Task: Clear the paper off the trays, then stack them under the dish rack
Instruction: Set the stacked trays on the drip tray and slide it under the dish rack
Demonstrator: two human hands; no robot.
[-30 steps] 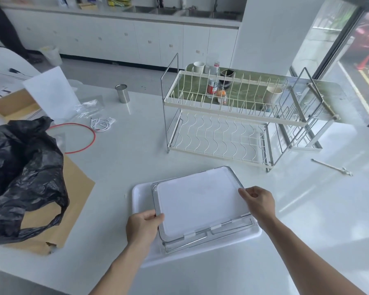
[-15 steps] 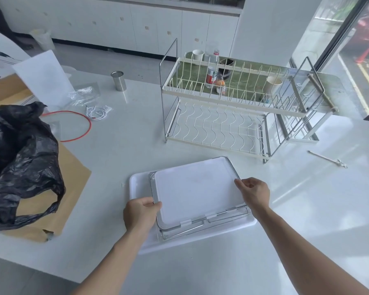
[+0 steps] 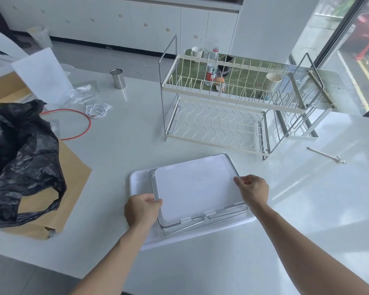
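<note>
Both hands keep their grip, left hand at 9 o'clock, right hand at 3, pinching the paper-covered tray (no legible writing); only the view shifted.

Under the paper: the white paper sheet covers the floor of the metal wire-edged tray, so only its rim shows.
Bottom tray: the white plastic tray lies mostly hidden beneath the metal one.
Left fingertips: tucked under the sheet's edge by the left hand.
Black plastic bag: cut off at the left edge.
Bottle label on the rack: too small to read.
</note>
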